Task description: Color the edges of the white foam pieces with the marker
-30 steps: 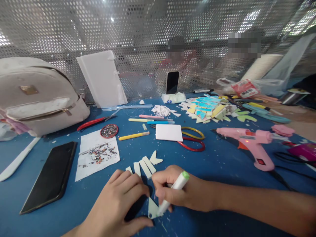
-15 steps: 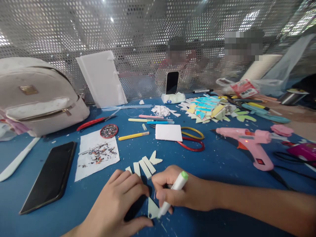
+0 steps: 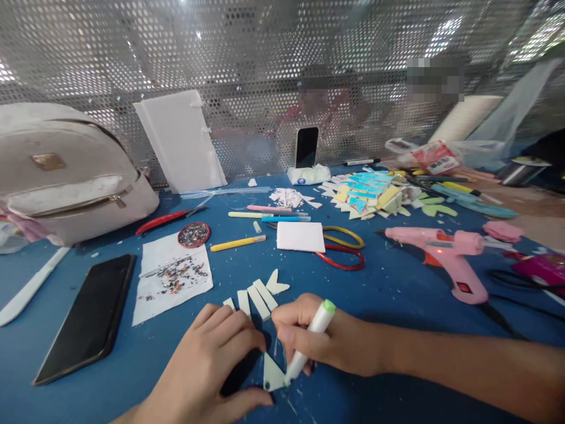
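Note:
A white marker pen [image 3: 311, 338] with a green end is gripped in my right hand [image 3: 315, 330], its tip low against the right corner of a small pale green triangular piece [image 3: 272, 374]. That piece lies on the blue table and has a dark round spot near its lower left corner. My left hand [image 3: 216, 359] curves around its left side, index fingertip at the top corner and thumb by the lower edge, holding it steady. Just beyond the hands lie several pale strips [image 3: 261, 300] and a notched pale piece [image 3: 277, 282].
A white block [image 3: 301, 237] lies over red-and-yellow-handled scissors [image 3: 342, 258]. To the right is a pink glue gun [image 3: 441, 247]; to the left, a black phone [image 3: 88, 318] and a paper sheet with glitter bits [image 3: 174, 280]. Coloured cut pieces [image 3: 371, 191] are heaped behind.
The marker's tip has shifted slightly right and up along the corner of the triangular piece. My left hand and the piece have stayed almost in place.

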